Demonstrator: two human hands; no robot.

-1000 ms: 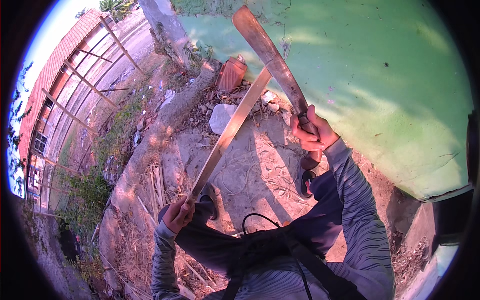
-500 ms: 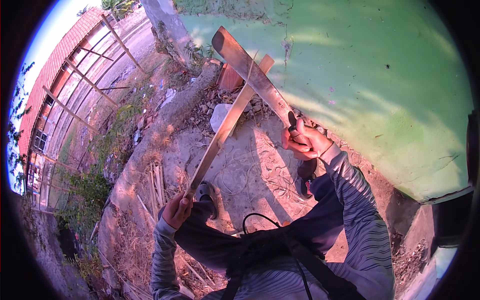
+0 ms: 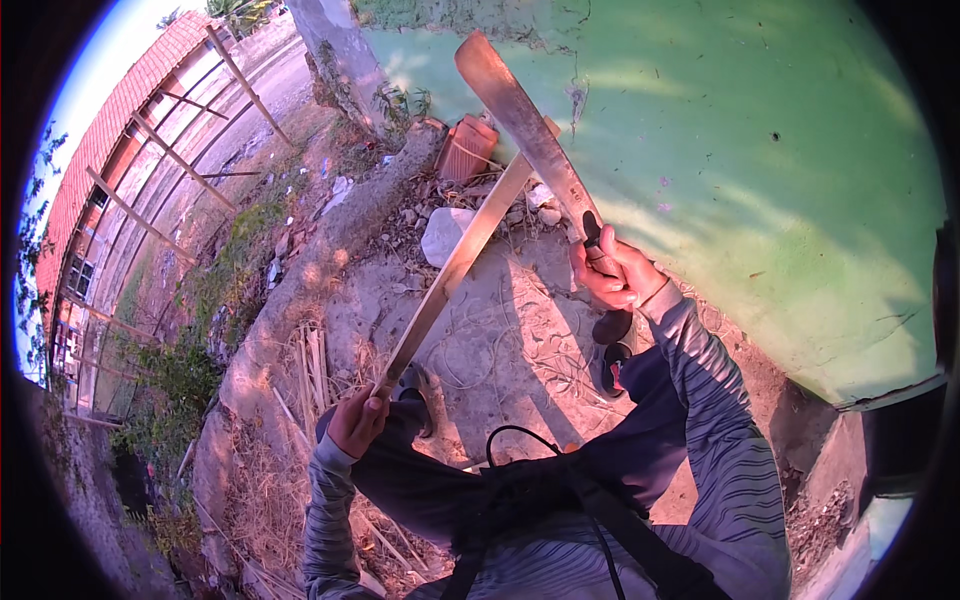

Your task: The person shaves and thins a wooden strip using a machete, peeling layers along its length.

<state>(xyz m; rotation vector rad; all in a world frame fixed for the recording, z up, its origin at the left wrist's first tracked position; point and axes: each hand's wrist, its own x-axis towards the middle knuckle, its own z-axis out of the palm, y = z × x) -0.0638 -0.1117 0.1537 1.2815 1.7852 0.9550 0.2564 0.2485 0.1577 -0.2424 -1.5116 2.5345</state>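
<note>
The right hand (image 3: 612, 272) is closed tight around the dark handle of a long machete (image 3: 530, 130), whose broad blade runs up toward 11 o'clock from the fist and ends near the top of the view against the green wall (image 3: 760, 150). The left hand (image 3: 356, 418) is closed around the lower end of a long pale strip of bamboo or wood (image 3: 455, 265), which slants up toward 1 o'clock and crosses under the blade near its far end; whether blade and strip actually touch at the crossing I cannot tell.

Outward from the hands: below the strip the ground (image 3: 520, 340) is bare sandy earth with thin curled shavings, a pale stone (image 3: 443, 235) lies just beside the strip at about 12 o'clock of the left hand, and a reddish brick block (image 3: 467, 148) sits beyond it by the wall. The person's feet are close under the right hand, one foot (image 3: 610, 350) at about 6 o'clock of it.

The risks, as I judge them: the strip is held at one end only, so it could flex or twist under the edge and send the blade skating down its length toward the left hand. A stroke that glances off or cuts clean through could carry on down toward the foot or knee. A loosened grip on the handle would be worse, with the wall so close to rebound from
</note>
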